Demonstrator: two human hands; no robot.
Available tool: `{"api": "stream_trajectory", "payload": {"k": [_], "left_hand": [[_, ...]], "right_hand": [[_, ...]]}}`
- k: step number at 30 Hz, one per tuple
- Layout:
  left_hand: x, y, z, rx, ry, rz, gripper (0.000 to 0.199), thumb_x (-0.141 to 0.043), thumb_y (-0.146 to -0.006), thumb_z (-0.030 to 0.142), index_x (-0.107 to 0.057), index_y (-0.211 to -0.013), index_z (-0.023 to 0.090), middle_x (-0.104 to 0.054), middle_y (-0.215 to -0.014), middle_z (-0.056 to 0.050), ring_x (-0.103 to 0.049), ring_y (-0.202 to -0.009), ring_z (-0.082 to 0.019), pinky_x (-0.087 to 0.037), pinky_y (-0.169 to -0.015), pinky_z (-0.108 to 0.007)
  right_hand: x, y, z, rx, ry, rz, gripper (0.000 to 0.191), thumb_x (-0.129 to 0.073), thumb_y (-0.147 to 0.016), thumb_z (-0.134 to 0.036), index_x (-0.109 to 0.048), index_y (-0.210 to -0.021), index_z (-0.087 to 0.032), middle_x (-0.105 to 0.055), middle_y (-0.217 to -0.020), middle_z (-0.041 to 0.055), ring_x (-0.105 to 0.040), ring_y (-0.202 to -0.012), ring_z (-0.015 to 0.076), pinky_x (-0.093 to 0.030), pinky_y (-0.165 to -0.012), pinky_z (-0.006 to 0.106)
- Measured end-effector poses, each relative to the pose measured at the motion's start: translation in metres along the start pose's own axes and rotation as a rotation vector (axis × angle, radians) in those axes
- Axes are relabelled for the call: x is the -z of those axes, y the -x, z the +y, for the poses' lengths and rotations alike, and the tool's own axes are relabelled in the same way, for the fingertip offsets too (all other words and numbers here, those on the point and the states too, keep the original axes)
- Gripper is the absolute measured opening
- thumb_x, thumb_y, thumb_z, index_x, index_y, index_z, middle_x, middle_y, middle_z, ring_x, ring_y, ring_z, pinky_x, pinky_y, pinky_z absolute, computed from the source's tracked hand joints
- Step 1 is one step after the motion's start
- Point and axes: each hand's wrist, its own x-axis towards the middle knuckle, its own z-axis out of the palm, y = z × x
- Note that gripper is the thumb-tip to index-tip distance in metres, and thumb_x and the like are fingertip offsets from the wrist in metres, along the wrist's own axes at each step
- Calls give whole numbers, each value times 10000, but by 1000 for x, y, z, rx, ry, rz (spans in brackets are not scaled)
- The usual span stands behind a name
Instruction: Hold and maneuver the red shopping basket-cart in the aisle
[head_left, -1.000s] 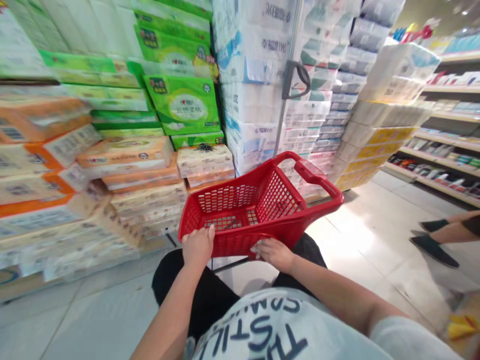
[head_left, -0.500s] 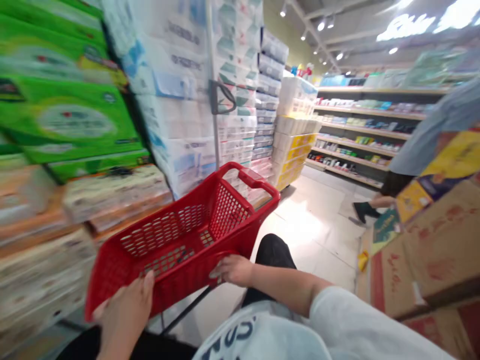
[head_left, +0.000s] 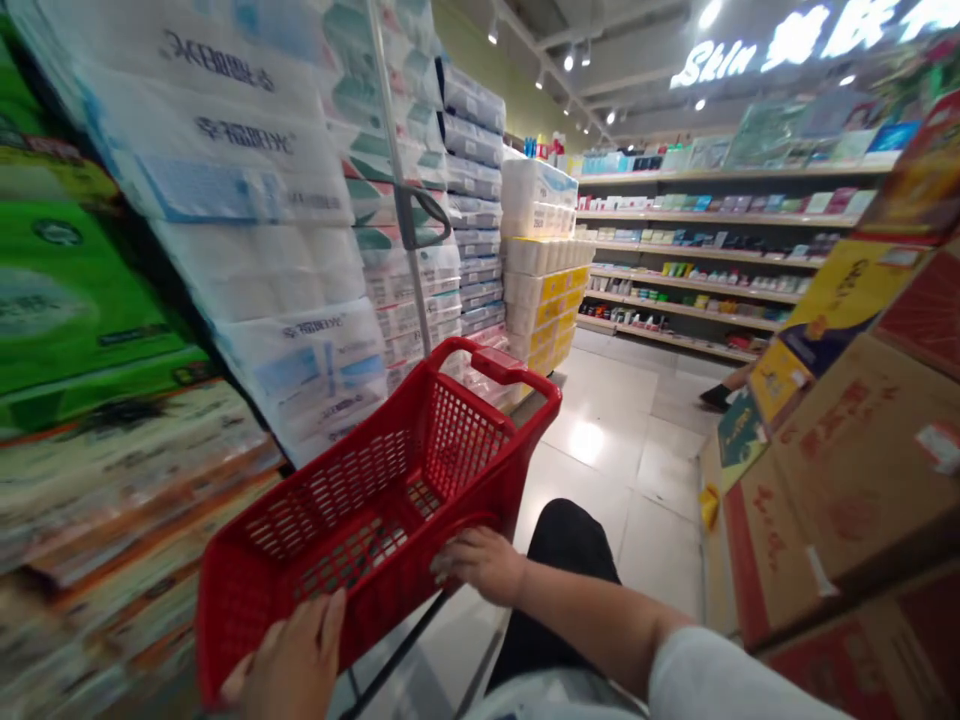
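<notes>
A red plastic shopping basket (head_left: 360,500) with slotted walls and a raised handle at its far end sits tilted across the lower middle of the head view. No goods show inside it. My left hand (head_left: 296,650) is closed over the near rim at its left end, thumb and fingers partly cut off by the frame. My right hand (head_left: 480,562) lies against the near outer side, its fingers curled at a ridge there. A dark bar slants below the basket between my hands.
Tissue packs (head_left: 262,200) are stacked high along the left, with a glass door handle (head_left: 424,217) before them. Cardboard cartons (head_left: 847,460) line the right side. Tiled floor (head_left: 600,400) runs to stocked shelves (head_left: 697,215). A person's foot (head_left: 716,397) shows beyond the cartons.
The view has moved forward along the aisle, so the left stacks slide back and the shelves look nearer. Both hands stay on the basket. The passing person is now mostly hidden behind the cartons.
</notes>
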Motion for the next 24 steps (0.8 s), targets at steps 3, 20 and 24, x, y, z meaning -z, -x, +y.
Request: {"api": "stream_trajectory", "payload": {"k": [3, 20, 24], "left_hand": [[-2, -10, 18, -47, -72, -8, 344, -358, -922, 373, -666, -998, 239, -698, -1000, -45, -599, -895, -212, -373, -677, -309], [-32, -118, 72, -253, 34, -171, 365, -315, -949, 343, -644, -1053, 226, -679, -1065, -66, -572, -990, -224, -378, -802, -362], [-36, -141, 88, -294, 92, -135, 387, -297, -952, 388, -649, -916, 231, -687, -958, -53, -579, -933, -211, -367, -805, -347]], "right_hand": [[-8, 10, 11, -78, -4, 59, 219, -454, -979, -278, -658, -1054, -254, -618, -1243, -13, -518, -1061, 169, -427, -856, 298], [-14, 53, 67, -396, -132, 114, 274, -424, -988, -248, -666, -1114, -269, -683, -1040, 15, -574, -972, 176, -462, -802, 286], [-8, 65, 84, -479, -102, 85, 285, -420, -987, -247, -664, -1129, -275, -673, -1095, 14, -573, -1009, 181, -476, -826, 292]]}}
